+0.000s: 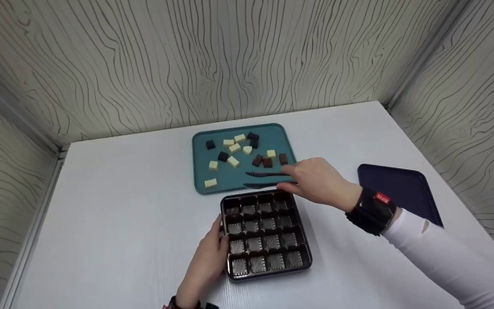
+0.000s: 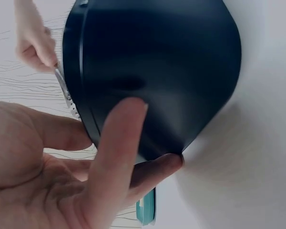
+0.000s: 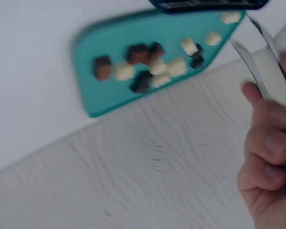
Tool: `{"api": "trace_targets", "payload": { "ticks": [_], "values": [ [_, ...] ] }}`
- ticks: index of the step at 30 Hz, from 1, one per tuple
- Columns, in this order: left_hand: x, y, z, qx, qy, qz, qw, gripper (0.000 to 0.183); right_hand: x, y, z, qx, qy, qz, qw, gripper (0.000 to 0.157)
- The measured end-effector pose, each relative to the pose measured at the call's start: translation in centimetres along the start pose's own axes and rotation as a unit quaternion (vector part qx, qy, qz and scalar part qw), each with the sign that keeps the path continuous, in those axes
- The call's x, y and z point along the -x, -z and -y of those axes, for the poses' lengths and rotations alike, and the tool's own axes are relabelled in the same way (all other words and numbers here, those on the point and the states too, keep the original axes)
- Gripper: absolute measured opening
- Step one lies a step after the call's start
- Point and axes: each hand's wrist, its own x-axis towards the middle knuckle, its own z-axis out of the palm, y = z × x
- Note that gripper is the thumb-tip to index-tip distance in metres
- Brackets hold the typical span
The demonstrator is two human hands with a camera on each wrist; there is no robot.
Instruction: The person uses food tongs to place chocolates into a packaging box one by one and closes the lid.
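Note:
My right hand (image 1: 322, 182) grips a pair of dark tongs (image 1: 268, 174), their tips apart over the near right part of a teal tray (image 1: 202, 169). Nothing shows between the tips. On that tray lie several white, brown and black chocolate pieces (image 1: 233, 161). In front of it stands a dark box with a gridded insert (image 1: 268, 253); something reddish-brown shows in its far left compartment. My left hand (image 1: 206, 253) rests against the box's left side, fingers extended. The left wrist view shows those fingers (image 2: 121, 129) along the dark box wall (image 2: 162, 62).
A dark blue lid-like tray (image 1: 401, 189) lies on the right of the white table (image 1: 135, 206), partly behind my right forearm. Wood-grain patterned panels (image 1: 212, 60) rise behind the table and along both sides.

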Motion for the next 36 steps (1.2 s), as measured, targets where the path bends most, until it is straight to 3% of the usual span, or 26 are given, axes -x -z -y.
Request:
{"api": "trace_targets", "payload": {
  "ticks": [4,7,10,20,29,36],
  "values": [
    [0.1,0.0,0.0,-0.002,0.0,-0.004,1.0,0.061,1.8,-1.8,-1.4,-0.039,-0.086,-0.036,0.995,0.032],
    [0.1,0.1,0.1,-0.001,-0.001,-0.007,1.0,0.061,2.3,-2.6,-2.8,-0.048,-0.133,-0.02,0.99,0.032],
    [0.1,0.2,0.2,-0.003,0.001,-0.009,1.0,0.061,2.2,-3.4,-4.3,-0.048,-0.148,-0.003,0.988,0.033],
    [0.2,-0.1,0.2,-0.016,-0.002,-0.007,0.9999,0.06,-0.1,-5.5,-7.5,-0.048,-0.124,0.07,0.989,0.043],
    [0.0,-0.2,0.3,-0.008,-0.016,0.003,0.9998,0.06,-1.6,-5.8,-7.3,-0.036,-0.113,0.078,0.99,0.039],
    [0.0,0.1,0.3,-0.012,-0.014,0.0,0.9998,0.061,-1.8,-5.5,-6.7,-0.024,-0.075,0.095,0.992,0.038]
  ]
}}
